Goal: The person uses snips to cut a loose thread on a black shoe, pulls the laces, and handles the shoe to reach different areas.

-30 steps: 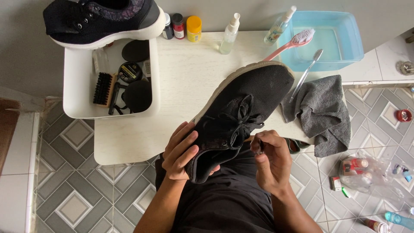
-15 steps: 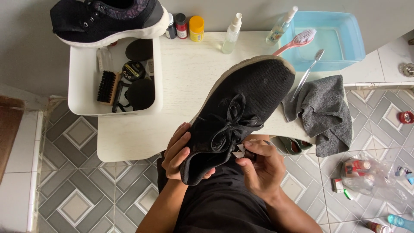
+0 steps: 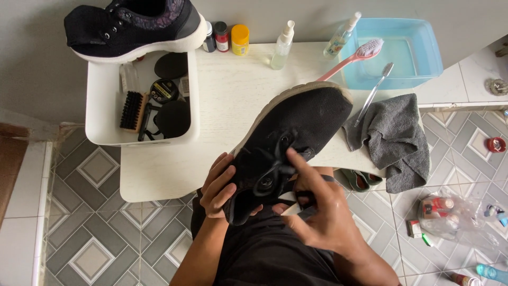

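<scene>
Grey patterned floor tiles (image 3: 90, 233) spread under a white surface (image 3: 227, 95) pushed against a plain grey wall. On that surface stands a white bin (image 3: 100, 95) holding a wooden brush (image 3: 132, 111) and polish tins, with a second black sneaker (image 3: 135, 24) resting across its far rim. Small bottles line the back edge, a blue basin (image 3: 423, 58) with a pink toothbrush (image 3: 352, 58) sits at the far right corner, and a grey cloth (image 3: 394, 137) hangs over the right edge.

The black sneaker (image 3: 288, 148) lies tilted between my lap and the surface's near edge. My left hand (image 3: 219, 185) grips its heel end from the left, fingers curled against the side and under the sole. My right hand (image 3: 317, 212) is at the laces, forefinger stretched up onto the knot, the other fingers pinching lace and tongue near the collar.

Its long axis runs diagonally: toe pointing up and right toward the basin, heel down and left toward me, pale sole edge along the upper left side.
</scene>
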